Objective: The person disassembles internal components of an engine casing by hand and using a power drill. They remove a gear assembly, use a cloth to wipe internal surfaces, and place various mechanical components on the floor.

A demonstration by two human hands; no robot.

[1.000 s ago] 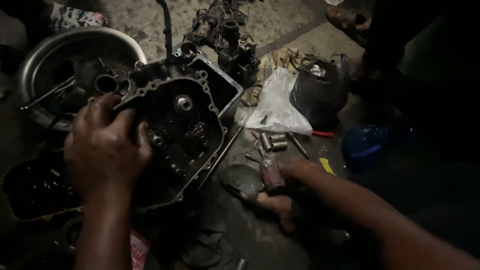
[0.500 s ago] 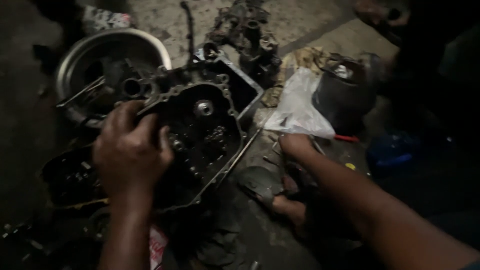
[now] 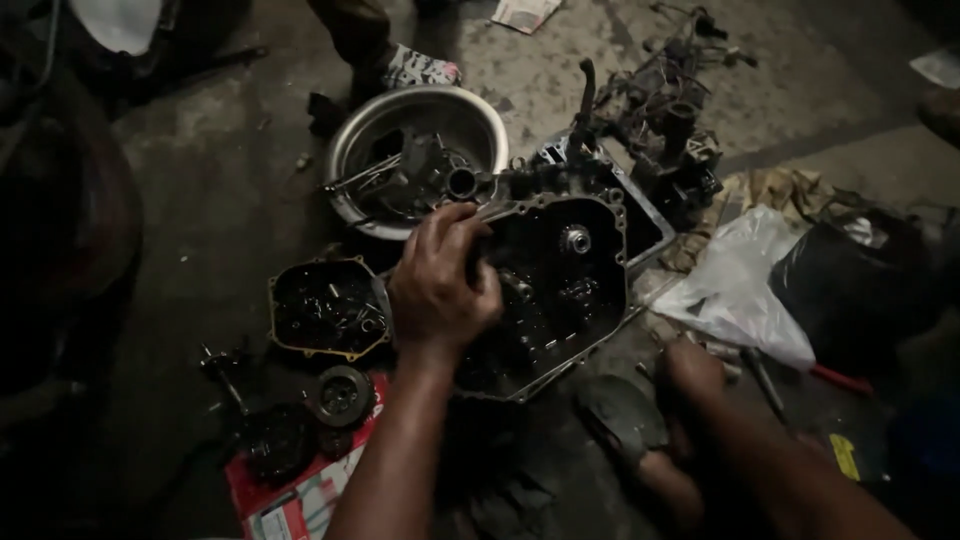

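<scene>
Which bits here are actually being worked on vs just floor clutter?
In hand:
- left hand gripping the rim of the open engine case
- right hand low on the floor beside the case; what it holds cannot be told

Lying about:
- metal basin with parts
- side cover
- round clutch part on a red carton
- white plastic bag
- black bag

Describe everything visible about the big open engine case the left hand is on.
The large dark metal engine case lies open side up on the concrete floor, oily and grimy. Its pale gasket rim frames a cavity with gears and a shiny shaft end. The left hand rests on its left rim, fingers curled over the edge. A round metal basin sits behind it.
</scene>
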